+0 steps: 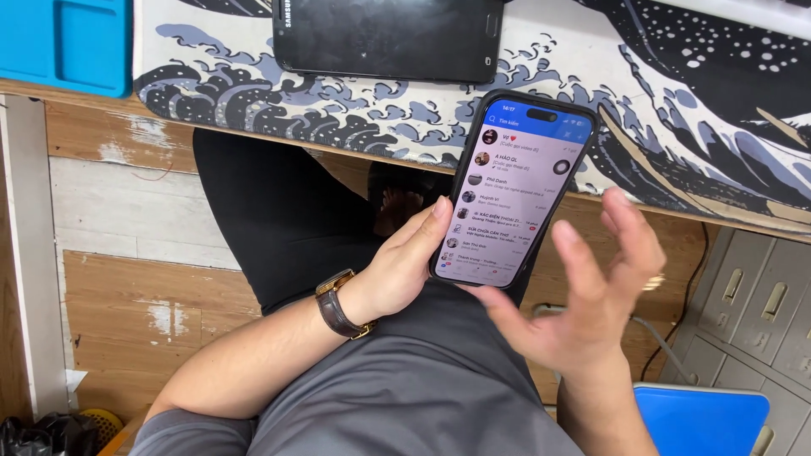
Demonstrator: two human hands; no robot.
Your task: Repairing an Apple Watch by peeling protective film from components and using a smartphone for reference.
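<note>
black-cased smartphone with a lit screen sits in the left hand, fingers wrapped around it, above the lap. right hand is just beside it, fingers spread wide, holding nothing. another dark phone lies on the wave-print desk mat.

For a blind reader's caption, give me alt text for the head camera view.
A seated person's left hand holds a lit smartphone showing a chat list, while the right hand hovers open beside it. Above, a dark phone lies on a wave-print desk mat.
</note>
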